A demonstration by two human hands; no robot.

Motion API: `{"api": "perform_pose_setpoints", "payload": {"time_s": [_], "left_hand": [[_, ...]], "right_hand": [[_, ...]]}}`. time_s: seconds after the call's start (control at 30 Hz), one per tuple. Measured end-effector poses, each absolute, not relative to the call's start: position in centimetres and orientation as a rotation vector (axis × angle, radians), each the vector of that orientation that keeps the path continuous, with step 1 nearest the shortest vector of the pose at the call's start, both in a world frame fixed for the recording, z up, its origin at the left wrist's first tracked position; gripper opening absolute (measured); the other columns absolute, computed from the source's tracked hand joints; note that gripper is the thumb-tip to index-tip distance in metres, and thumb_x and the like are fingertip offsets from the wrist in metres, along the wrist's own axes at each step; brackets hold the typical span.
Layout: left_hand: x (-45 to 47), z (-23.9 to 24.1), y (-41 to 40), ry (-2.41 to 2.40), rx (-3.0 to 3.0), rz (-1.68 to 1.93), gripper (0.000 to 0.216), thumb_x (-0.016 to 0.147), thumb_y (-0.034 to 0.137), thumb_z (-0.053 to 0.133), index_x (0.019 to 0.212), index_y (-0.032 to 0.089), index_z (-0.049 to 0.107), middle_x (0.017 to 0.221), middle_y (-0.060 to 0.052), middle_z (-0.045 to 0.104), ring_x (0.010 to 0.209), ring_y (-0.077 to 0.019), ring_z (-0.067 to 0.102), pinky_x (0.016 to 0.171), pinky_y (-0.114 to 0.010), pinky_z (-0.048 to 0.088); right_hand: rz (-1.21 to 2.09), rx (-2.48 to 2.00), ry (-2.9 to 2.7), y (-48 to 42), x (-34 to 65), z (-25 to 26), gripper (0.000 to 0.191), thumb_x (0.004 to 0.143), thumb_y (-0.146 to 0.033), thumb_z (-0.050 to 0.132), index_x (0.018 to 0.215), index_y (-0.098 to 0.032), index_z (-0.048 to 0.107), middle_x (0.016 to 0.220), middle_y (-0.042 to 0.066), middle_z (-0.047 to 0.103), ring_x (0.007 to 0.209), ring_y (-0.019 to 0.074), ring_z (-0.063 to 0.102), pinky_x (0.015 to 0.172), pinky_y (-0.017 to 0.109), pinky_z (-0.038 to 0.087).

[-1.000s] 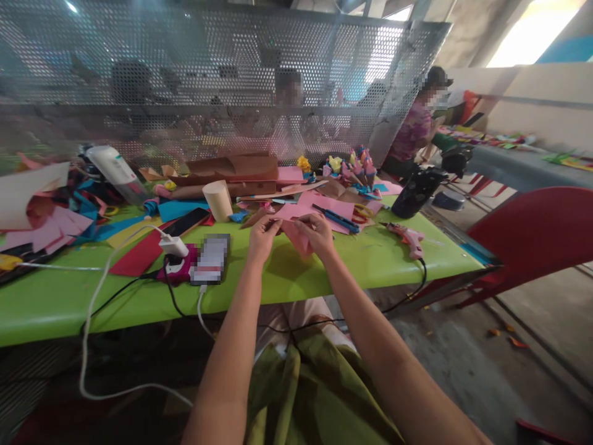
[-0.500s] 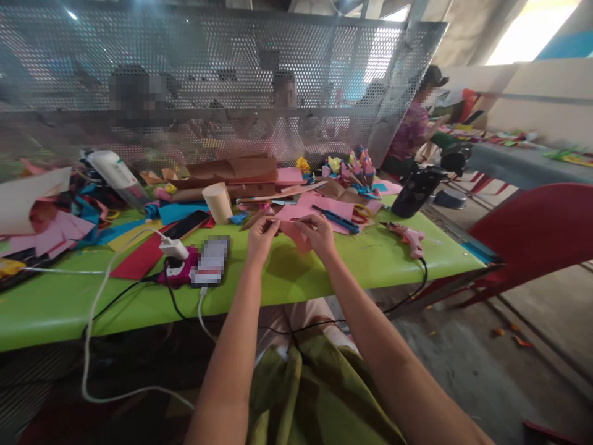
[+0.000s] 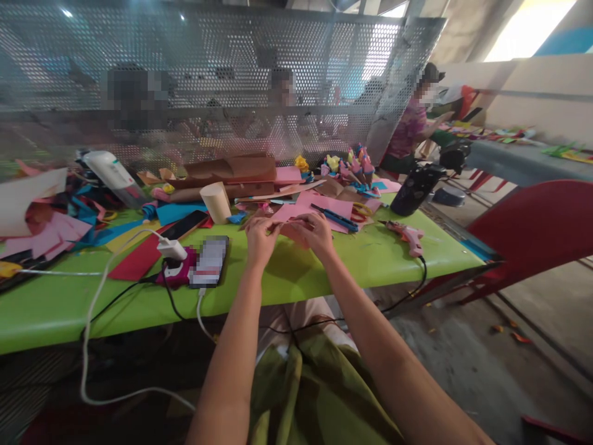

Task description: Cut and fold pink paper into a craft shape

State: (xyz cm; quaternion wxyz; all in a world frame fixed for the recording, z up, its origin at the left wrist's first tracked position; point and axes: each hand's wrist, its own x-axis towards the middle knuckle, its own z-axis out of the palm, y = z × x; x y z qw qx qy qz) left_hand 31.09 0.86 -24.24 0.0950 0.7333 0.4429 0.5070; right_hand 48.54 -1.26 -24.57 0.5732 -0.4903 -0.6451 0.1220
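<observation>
Just above the front part of the green table (image 3: 278, 290), a small piece of pink paper (image 3: 295, 233) is held between both hands. My left hand (image 3: 262, 240) pinches its left side, fingers closed. The right side is gripped by my right hand (image 3: 315, 233), with thumb and fingertips pressed together. Part of the paper hangs below the fingers, and its upper edge is partly hidden by them. Beyond the hands lie a pink sheet (image 3: 306, 203), a blue-and-black cutter (image 3: 336, 217) and yellow-handled scissors (image 3: 362, 211). A beige paper roll (image 3: 215, 204) stands past my left hand.
A hot glue gun (image 3: 407, 235) lies at the right, its cord over the front edge. At the left are a phone (image 3: 209, 262), a purple power adapter (image 3: 178, 269) and cables. Folded paper flowers (image 3: 356, 164) stand at the back, before a perforated metal panel (image 3: 222, 74).
My fingers have shifted slightly along the pink paper, and the hands have come a little closer together. The table items lie as before.
</observation>
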Motion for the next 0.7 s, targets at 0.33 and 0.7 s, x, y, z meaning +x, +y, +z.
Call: {"api": "perform_pose_setpoints", "payload": {"time_s": [0.33,0.7], "left_hand": [[31.6,-24.5,0.8,1.169,1.764,1.372,0.008,0.074,0.026,0.079,0.079,0.02,0.078,0.071,-0.004,0.071,0.074,-0.0192,0.062,0.075,-0.03,0.047],[31.0,-25.6,2.0,1.051,1.052,1.561,0.038,0.069,0.051,0.078,0.088,0.019,0.07,0.075,0.0,0.069,0.053,-0.0089,0.054,0.053,-0.022,0.045]], "right_hand": [[0.373,-1.134,-1.397,-0.9,48.7,-25.0,0.019,0.08,-0.043,0.069,0.076,-0.024,0.072,0.077,0.003,0.07,0.084,0.0231,0.059,0.081,0.038,0.047],[0.579,-0.952,-1.148,-0.8,47.9,-25.4,0.03,0.077,-0.051,0.071,0.083,-0.023,0.062,0.079,0.001,0.062,0.07,0.0159,0.054,0.066,0.03,0.046]]}}
